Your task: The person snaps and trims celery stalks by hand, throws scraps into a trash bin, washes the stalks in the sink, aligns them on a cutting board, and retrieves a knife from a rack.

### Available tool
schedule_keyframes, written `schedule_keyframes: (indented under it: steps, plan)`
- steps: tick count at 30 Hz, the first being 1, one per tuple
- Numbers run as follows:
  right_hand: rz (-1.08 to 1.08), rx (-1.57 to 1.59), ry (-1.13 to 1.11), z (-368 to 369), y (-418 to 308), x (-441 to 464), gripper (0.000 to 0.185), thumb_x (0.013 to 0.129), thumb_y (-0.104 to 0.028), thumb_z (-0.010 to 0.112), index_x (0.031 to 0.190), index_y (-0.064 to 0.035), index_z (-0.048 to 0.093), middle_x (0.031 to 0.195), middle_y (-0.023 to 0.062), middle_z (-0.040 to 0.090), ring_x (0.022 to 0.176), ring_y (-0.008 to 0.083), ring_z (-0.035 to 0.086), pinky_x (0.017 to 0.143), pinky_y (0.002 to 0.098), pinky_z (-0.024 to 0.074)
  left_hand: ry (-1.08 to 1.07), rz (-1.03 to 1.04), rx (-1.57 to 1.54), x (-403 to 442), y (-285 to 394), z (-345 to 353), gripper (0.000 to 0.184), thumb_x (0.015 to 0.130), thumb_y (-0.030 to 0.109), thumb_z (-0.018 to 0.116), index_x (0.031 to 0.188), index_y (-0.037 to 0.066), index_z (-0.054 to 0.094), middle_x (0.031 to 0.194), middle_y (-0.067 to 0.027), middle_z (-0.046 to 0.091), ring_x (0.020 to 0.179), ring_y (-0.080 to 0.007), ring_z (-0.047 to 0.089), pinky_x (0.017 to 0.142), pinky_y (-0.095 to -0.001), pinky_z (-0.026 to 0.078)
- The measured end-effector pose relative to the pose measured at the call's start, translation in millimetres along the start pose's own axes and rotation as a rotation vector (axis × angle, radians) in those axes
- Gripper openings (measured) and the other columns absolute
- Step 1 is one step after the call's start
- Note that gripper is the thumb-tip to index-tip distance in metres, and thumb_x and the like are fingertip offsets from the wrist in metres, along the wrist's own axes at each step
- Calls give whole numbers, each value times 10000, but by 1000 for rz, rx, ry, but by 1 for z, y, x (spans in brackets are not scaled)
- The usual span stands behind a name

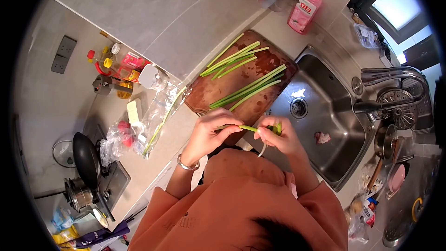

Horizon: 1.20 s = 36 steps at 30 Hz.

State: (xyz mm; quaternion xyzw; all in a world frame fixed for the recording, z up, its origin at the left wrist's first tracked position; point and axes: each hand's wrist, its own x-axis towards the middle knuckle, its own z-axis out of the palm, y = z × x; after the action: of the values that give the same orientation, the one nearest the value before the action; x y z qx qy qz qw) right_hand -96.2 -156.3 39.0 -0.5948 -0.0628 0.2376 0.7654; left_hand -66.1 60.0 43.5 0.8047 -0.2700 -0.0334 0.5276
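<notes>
In front of my body, a long green vegetable stalk point(248, 128) stretches between both hands. My left hand point(211, 130) pinches one end between thumb and fingers. Closed on the other end is my right hand point(281, 137), where the green part bends up by the fingers. A thin pale strip point(263, 150) hangs below that hand. Just beyond lies a brown wooden cutting board point(200, 95), wet in patches. On it rest two loose groups of green stalks, the farther bunch point(232, 60) and the nearer bunch point(251, 87).
Right of the board is a steel sink point(334, 125) with scraps inside and a faucet point(395, 76). A pink detergent bottle point(304, 11) stands behind. To the left, one stalk point(165, 118) lies on clear plastic, near bottles point(123, 69) and a black wok point(86, 160).
</notes>
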Motion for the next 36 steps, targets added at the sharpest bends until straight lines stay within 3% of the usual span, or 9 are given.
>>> schedule_keyframes:
  steps: [5, 9, 12, 19, 24, 27, 36]
  plan:
    - [97, 163, -22, -14, 3, 16, 265, 891, -222, 504, 765, -14, 608, 544, -24, 470, 486, 27, 360, 463, 205, 293, -39, 103, 122, 5, 17, 1, 140, 697, 78, 695, 825, 44, 651, 771, -40, 562, 726, -208, 545, 642, -311, 452]
    - [187, -302, -276, -10, -17, 28, 251, 870, -259, 546, 746, -48, 600, 567, -53, 414, 522, 32, 347, 491, 200, 273, -47, 163, 199, 9, 14, 2, 121, 704, 75, 689, 817, 50, 651, 769, -42, 541, 718, -218, 531, 632, -314, 446]
    - [39, -384, -353, -13, -16, 35, 260, 882, -243, 526, 766, -29, 618, 679, -15, 572, 616, 36, 457, 560, 199, 365, -30, 118, 152, 9, 14, 1, 111, 712, 50, 681, 819, 51, 651, 774, -52, 545, 719, -215, 534, 640, -307, 449]
    - [-60, -80, -186, 6, 4, 24, 221, 879, -183, 522, 751, -21, 602, 617, -15, 484, 562, 50, 406, 510, 212, 312, 219, -35, -280, -4, 9, 21, 85, 740, 23, 666, 819, 5, 640, 801, -70, 560, 738, -155, 528, 656, -266, 428]
    - [-390, -23, -62, 22, 9, 26, 185, 858, -121, 540, 730, -5, 604, 701, 45, 540, 588, 87, 482, 519, 219, 359, 383, -130, -771, -9, 18, 44, 77, 798, 62, 625, 833, -2, 601, 842, -70, 519, 784, -148, 485, 697, -255, 400]
    - [-513, -88, -6, 27, 5, 28, 161, 841, -94, 555, 721, 1, 606, 677, 59, 536, 581, 110, 493, 521, 231, 372, 390, -61, -914, -9, 19, 48, 79, 826, 20, 584, 894, -18, 597, 926, -86, 496, 741, -115, 502, 652, -234, 437]
    - [-591, -356, 141, 30, 3, 31, 132, 795, -107, 609, 709, -6, 607, 589, 64, 512, 493, 161, 456, 467, 262, 351, 423, -56, -732, -6, 17, 45, 77, 824, 27, 592, 889, -14, 600, 917, -73, 497, 734, -104, 498, 659, -220, 434]
